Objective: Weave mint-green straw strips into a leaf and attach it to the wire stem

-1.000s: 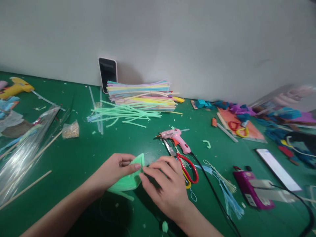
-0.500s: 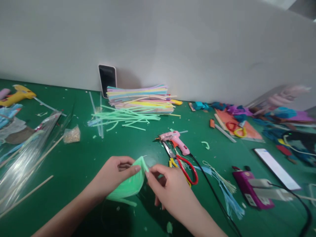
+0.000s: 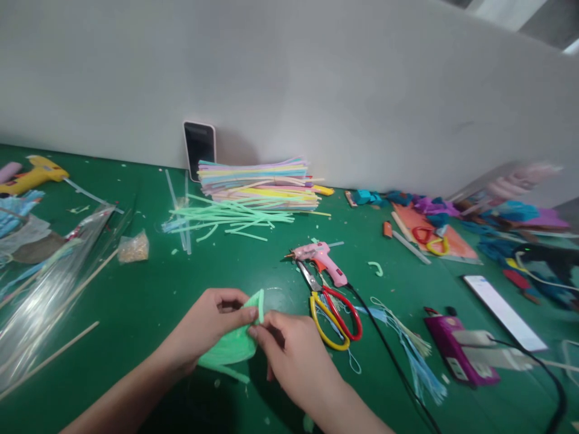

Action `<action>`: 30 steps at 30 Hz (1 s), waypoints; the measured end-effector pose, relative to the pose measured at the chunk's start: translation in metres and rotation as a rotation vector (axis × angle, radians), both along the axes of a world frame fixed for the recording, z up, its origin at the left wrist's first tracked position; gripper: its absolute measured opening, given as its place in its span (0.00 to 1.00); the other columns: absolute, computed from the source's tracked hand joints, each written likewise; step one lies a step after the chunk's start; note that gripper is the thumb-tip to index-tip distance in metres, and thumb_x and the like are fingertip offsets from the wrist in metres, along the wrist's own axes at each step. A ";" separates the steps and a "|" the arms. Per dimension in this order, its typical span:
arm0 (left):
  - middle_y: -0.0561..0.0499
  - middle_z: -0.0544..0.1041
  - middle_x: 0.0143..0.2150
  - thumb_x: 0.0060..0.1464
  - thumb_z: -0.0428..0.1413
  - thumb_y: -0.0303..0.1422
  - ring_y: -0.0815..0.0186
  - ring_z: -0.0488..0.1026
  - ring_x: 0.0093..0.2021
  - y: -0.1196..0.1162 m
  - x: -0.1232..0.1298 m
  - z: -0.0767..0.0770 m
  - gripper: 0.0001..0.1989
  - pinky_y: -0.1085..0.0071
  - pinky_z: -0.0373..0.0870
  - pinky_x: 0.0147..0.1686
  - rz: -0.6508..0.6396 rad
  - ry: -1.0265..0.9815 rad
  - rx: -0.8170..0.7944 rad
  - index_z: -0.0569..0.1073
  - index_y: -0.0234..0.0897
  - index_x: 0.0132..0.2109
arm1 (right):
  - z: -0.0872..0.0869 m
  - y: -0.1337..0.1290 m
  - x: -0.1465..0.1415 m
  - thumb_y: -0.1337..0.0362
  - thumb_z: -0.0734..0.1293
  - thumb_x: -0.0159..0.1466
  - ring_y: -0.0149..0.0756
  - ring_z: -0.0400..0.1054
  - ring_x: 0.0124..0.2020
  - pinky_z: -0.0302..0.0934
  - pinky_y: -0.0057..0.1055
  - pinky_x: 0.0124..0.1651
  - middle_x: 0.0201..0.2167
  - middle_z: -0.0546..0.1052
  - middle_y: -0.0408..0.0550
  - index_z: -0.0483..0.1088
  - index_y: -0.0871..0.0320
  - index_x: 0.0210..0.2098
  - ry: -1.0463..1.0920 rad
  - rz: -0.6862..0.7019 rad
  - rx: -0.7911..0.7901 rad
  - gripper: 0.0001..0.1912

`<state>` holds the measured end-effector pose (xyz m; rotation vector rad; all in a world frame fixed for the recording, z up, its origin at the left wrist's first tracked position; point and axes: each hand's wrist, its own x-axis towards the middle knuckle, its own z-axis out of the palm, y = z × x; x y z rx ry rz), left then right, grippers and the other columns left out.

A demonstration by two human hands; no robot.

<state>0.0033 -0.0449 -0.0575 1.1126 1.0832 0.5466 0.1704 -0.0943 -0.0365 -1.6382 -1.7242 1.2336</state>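
Observation:
A light green piece (image 3: 235, 345), looking built up from pipe cleaners, is held low over the green table. My left hand (image 3: 216, 319) is closed on its upper left side, thumb in front. My right hand (image 3: 289, 346) pinches its right edge near the narrow top point, fingertips close to the left thumb. One green strip (image 3: 226, 371) sticks out below the piece. Just right of my right hand lie scissors (image 3: 332, 316) with red and yellow handles. A pink glue gun (image 3: 321, 259) rests across their blades.
Loose green pipe cleaners (image 3: 235, 214) lie before a multicoloured bundle (image 3: 257, 181) and a leaning phone (image 3: 200, 147). At left are a plastic bag of beads (image 3: 134, 248), sticks and a yellow glue gun (image 3: 38, 173). A purple box (image 3: 455, 349), cords and tassels (image 3: 414, 355) lie right.
My right hand has moved left along the green piece, closer to my left thumb, and the pinched edge has come in with it. More of the scissors' handles shows now.

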 end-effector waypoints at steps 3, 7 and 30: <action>0.54 0.76 0.30 0.49 0.62 0.39 0.64 0.70 0.33 0.002 -0.001 0.003 0.11 0.72 0.63 0.35 0.020 0.003 0.016 0.76 0.36 0.32 | -0.002 0.003 -0.001 0.55 0.60 0.68 0.26 0.59 0.10 0.54 0.22 0.15 0.11 0.64 0.36 0.63 0.55 0.28 0.096 -0.019 -0.142 0.14; 0.53 0.77 0.33 0.49 0.62 0.41 0.61 0.73 0.36 0.004 -0.003 0.007 0.12 0.71 0.65 0.37 -0.010 0.017 0.003 0.75 0.37 0.36 | -0.006 0.005 -0.002 0.51 0.57 0.69 0.28 0.60 0.09 0.50 0.19 0.10 0.11 0.62 0.33 0.61 0.54 0.36 0.218 -0.097 -0.252 0.13; 0.50 0.80 0.34 0.46 0.64 0.41 0.60 0.75 0.36 0.005 -0.007 0.012 0.13 0.69 0.69 0.36 0.046 0.034 -0.020 0.77 0.36 0.35 | -0.013 0.002 -0.009 0.51 0.54 0.69 0.28 0.54 0.06 0.46 0.16 0.08 0.07 0.62 0.29 0.56 0.55 0.46 0.426 -0.118 -0.438 0.15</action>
